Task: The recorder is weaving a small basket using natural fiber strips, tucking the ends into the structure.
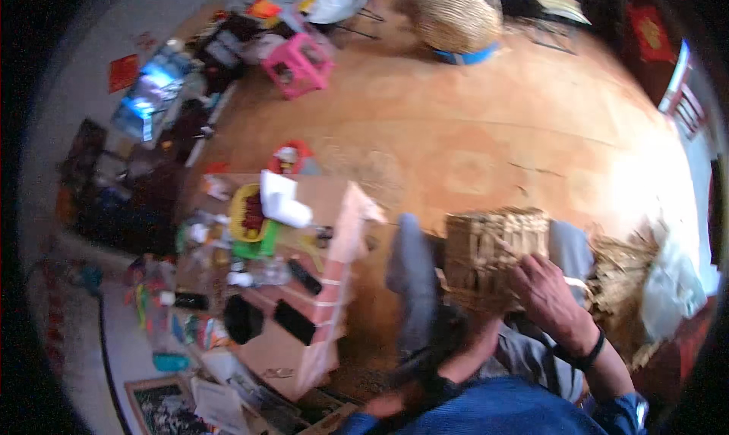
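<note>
A light-brown woven basket point(493, 245), boxy and made of plaited dry strips, rests between my knees. My right hand point(548, 294) is on its near right side, fingers curled in and pressed together on the weave. At the basket's near edge is my left hand point(488, 319), reaching in from below; its fingers are hidden behind the basket. Beside my right knee lies a heap of loose dry strips point(619, 283), the same brown as the basket.
A cluttered low table point(334, 283) stands at left, holding a yellow basket point(247, 215), a white roll point(285, 200) and dark phone-like slabs point(295, 321). Farther off are a pink stool point(298, 65) and a round straw seat point(458, 17). A pale plastic bag point(672, 291) sits at right.
</note>
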Motion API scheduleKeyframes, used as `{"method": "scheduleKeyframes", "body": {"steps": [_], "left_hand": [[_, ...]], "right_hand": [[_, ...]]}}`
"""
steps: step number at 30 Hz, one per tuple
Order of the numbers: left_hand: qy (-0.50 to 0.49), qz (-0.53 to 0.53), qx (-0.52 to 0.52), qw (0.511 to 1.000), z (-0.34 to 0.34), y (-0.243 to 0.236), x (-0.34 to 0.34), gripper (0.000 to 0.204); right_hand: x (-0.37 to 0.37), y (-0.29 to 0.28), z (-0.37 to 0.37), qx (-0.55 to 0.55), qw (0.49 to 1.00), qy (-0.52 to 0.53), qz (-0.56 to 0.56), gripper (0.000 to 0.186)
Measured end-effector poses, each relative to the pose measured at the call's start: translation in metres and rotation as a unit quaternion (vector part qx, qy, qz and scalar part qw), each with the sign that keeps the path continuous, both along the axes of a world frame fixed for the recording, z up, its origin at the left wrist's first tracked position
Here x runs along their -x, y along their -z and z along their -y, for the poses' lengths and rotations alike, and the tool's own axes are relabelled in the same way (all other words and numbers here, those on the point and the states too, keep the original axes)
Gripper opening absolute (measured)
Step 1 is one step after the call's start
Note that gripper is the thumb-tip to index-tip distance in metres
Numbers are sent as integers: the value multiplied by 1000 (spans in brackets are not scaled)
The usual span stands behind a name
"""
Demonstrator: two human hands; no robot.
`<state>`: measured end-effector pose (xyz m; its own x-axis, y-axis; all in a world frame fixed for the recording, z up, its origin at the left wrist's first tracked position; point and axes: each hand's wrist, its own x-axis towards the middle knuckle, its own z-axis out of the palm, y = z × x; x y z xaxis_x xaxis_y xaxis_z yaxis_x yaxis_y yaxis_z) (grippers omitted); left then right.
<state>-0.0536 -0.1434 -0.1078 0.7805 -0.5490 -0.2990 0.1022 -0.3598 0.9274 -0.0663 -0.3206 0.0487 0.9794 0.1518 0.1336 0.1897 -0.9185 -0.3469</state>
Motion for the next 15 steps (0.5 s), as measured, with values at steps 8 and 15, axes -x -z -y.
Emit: {"method": "scheduleKeyframes", "body": {"steps": [8,15], "left_hand": [[-115,-149,239,953,0,80,10,46],[-34,-161,227,960,-13,-27,-10,43]], "right_hand": [[-1,38,-7,-106,989,26,96,18],[7,26,-4,-150,986,34,70,15]]}}
